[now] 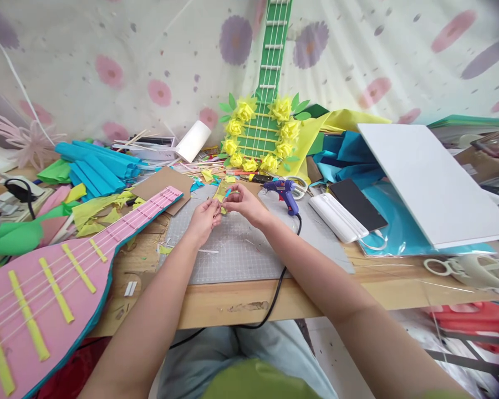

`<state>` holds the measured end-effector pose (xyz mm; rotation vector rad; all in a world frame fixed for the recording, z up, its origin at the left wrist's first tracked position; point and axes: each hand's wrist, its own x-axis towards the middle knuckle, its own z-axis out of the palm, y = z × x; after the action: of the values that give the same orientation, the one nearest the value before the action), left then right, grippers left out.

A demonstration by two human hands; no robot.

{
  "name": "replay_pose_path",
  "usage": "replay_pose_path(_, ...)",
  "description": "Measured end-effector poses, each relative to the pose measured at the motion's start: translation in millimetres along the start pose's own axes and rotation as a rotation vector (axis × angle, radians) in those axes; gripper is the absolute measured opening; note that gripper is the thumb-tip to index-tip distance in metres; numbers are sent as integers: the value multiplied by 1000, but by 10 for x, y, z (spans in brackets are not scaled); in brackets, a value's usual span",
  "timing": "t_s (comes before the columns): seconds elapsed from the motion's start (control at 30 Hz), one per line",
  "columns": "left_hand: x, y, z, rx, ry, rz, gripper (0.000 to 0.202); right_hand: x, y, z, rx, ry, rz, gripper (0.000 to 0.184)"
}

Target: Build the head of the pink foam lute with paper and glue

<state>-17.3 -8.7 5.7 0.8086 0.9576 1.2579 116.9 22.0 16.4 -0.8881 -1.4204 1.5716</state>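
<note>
Over the grey cutting mat (233, 260), my two hands meet with their fingertips nearly touching. My left hand (205, 218) is closed in a pinch around what looks like a thin stick. A small piece of blue paper (228, 193) shows at the fingertips of my right hand (246, 205), which pinches it. The exact shape of both small things is partly hidden by my fingers. Right of the hands lies a purple glue gun (283, 192), its black cord (279, 288) running off the table edge. Yellow paper scraps (221, 191) lie just beyond my fingers.
A pink paper guitar (79, 277) reaches in from the left. At the back stands a green guitar (261, 127) with yellow paper flowers. A white power bank-like block (339, 217), white board (436, 183) and scissors (438, 267) lie right. Blue crepe paper (100, 163) sits back left.
</note>
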Motion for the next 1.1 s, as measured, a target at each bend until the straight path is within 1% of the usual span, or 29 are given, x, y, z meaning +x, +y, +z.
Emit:
replay_pose_path(0.13, 20, -31, 29, 34, 70, 12, 29, -93, 49, -114, -88, 15, -8, 42)
replay_pose_path(0.2, 33, -72, 32, 76, 87, 12, 28, -130, 82, -150, -138, -14, -30, 40)
replay_pose_path(0.27, 52, -126, 32, 145, 106, 42, 26, -152, 108, -173, -219, -62, -41, 34)
replay_pose_path(0.33, 73, -165, 20, 274, 112, 97, 23, -163, 111, -208, -343, -112, -51, 24)
replay_pose_path(0.4, 89, -150, -20, 484, 144, 225, 19, -169, 91, -276, -454, -122, -63, 17)
replay_pose_path(0.47, 89, -52, -109, 749, 245, 419, 14, -169, 65, -380, -508, -65, -62, 15)
replay_pose_path(0.5, 81, 27, -175, 879, 337, 524, 14, -164, 57, -437, -521, -11, -53, 16)
replay_pose_path(0.57, 48, 216, -344, 1128, 521, 607, 21, -145, 64, -540, -533, 115, -26, 17)
replay_pose_path(0.6, 27, 310, -440, 1246, 599, 635, 29, -130, 79, -576, -528, 174, -12, 18)
replay_pose_path(0.63, 6, 394, -539, 1382, 644, 642, 38, -115, 101, -599, -520, 227, 2, 17)
replay_pose_path(0.67, -12, 461, -633, 1500, 678, 598, 44, -99, 127, -607, -519, 274, 16, 17)
replay_pose_path(0.7, -25, 509, -719, 1589, 684, 506, 53, -86, 152, -602, -536, 316, 23, 16)
replay_pose_path(0.77, -29, 552, -848, 1685, 662, 279, 67, -73, 194, -565, -631, 376, 15, 13)
replay_pose_path(0.8, -22, 555, -887, 1720, 645, 195, 69, -74, 208, -541, -695, 394, 7, 11)
replay_pose_path(0.83, -12, 553, -909, 1742, 634, 145, 68, -78, 216, -517, -749, 402, 4, 10)
replay_pose_path(0.87, 0, 554, -913, 1759, 631, 137, 65, -84, 221, -497, -787, 402, 7, 9)
replay_pose_path(0.9, 9, 559, -900, 1766, 637, 167, 61, -91, 224, -482, -808, 395, 16, 10)
replay_pose_path(0.97, 10, 591, -829, 1747, 659, 264, 61, -98, 226, -467, -822, 395, 29, 10)
replay_pose_path(1.03, -23, 632, -705, 1711, 670, 323, 67, -96, 227, -466, -812, 414, 15, 8)
replay_pose_path(1.1, -89, 650, -544, 1696, 625, 302, 75, -88, 226, -468, -787, 442, 3, 6)
